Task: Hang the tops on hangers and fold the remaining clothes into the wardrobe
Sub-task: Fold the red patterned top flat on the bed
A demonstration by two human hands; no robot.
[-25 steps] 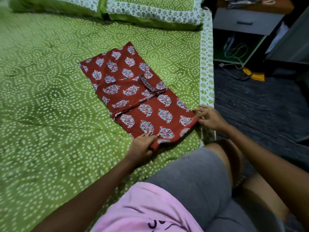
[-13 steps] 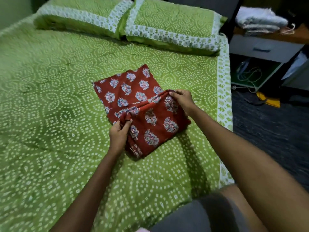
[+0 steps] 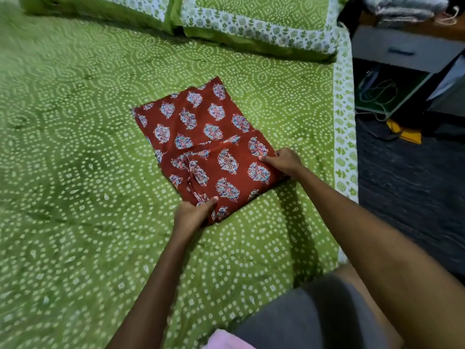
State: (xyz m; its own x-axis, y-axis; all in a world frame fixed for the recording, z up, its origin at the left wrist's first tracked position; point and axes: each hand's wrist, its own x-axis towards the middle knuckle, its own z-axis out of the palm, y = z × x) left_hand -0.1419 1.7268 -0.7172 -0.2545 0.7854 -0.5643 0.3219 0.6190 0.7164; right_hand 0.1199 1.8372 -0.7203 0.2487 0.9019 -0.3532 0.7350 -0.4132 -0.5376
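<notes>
Red printed garment (image 3: 208, 147), half-folded on the green bedspread (image 3: 75, 172) near the bed's right edge, left hand (image 3: 192, 215) and right hand (image 3: 283, 162) each pinching a near-fold corner in curled fingers; risk: uneven release likely skews or springs the loose fold open.

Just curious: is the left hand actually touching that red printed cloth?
Touching. The head view shows the left hand gripping the red cloth's near corner.
</notes>
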